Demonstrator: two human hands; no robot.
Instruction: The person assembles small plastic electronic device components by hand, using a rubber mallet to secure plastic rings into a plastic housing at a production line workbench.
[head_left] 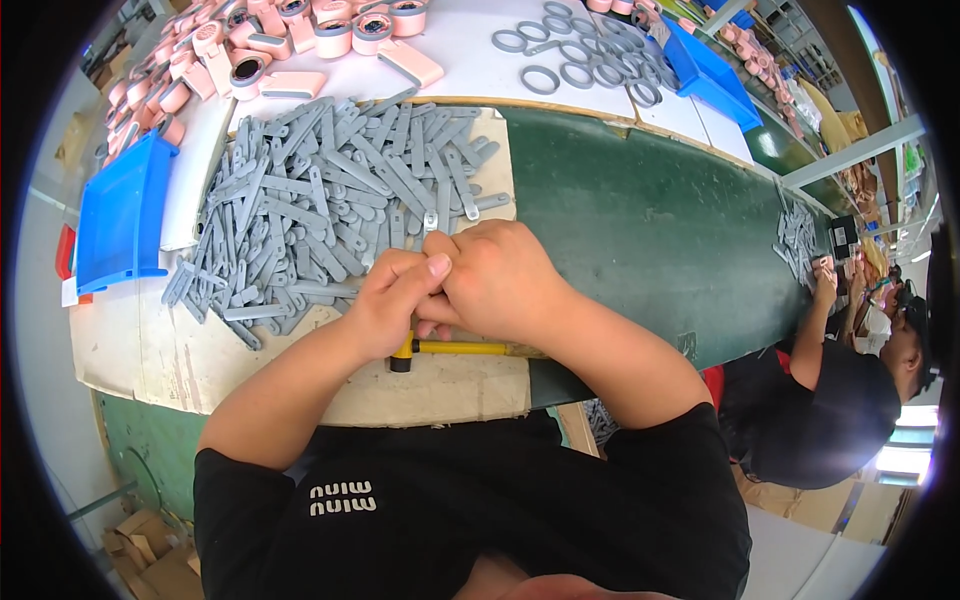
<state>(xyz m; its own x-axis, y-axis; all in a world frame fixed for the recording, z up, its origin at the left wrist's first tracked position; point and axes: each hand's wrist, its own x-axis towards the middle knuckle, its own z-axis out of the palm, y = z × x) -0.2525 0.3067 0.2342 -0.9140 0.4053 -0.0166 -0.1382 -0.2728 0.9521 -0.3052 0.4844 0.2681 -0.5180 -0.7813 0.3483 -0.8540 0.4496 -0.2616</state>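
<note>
At the near edge of the heaped gray strips (300, 215), the left hand (382, 305) and right hand (505, 275) meet with fingers curled in; whether they grip a piece is hidden. Just below them lies a yellow-handled hammer (465, 348). Outward on the table (640, 230), over cardboard (470, 392), the large loose heap suggests much remains, while anything finished cannot be told apart.

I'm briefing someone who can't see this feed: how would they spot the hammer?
On the green worktable, find the beige cardboard sheet at the left. Near its closest edge, just below the person's left hand and right hand, lies the hammer. Its yellow handle and black-ended head set it apart from the grey strips piled beyond.
</note>
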